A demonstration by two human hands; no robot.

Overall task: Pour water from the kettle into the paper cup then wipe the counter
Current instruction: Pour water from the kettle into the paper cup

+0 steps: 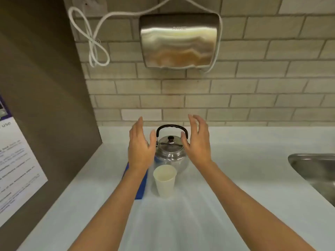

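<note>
Kettle (170,153), polished steel with a black arched handle and black lid knob, stands upright on the white desk (235,178) near the tiled wall. Your left hand (140,149) and right hand (197,144) hover on either side of it, palms facing inward; each grip is wide, fingers spread, holding nothing and not touching the kettle. A white paper cup (165,180) stands upright just in front of the kettle, toward you. A blue cloth (141,189) lies flat on the desk just left of the cup, partly hidden under your left forearm. A steel sink (315,169) sits at the right edge. A metal hand dryer (179,40) hangs on the wall above.
</note>
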